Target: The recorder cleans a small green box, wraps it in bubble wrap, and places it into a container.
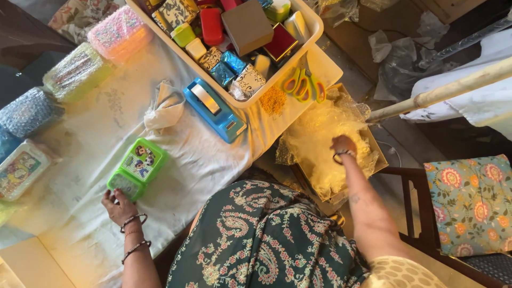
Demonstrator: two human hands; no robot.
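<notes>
A teal paisley-print garment (266, 240) fills the foreground. Above it, the left hand (118, 205) rests with loosely curled fingers against the green lunch box (137, 168) on the white-clothed tabletop (186, 176). The right hand (343, 146) reaches into crinkled clear plastic (320, 138) in a cardboard box (380, 160); its grip cannot be told. A blue tape dispenser (214, 109) lies near, scissors (304, 85) beyond.

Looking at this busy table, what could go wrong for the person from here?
The right hand is buried in clear wrap in a cardboard box beside the table, away from where the left hand touches the green box; that box could get nudged. The scissors lie near the cloth's corner and might slip off.
</notes>
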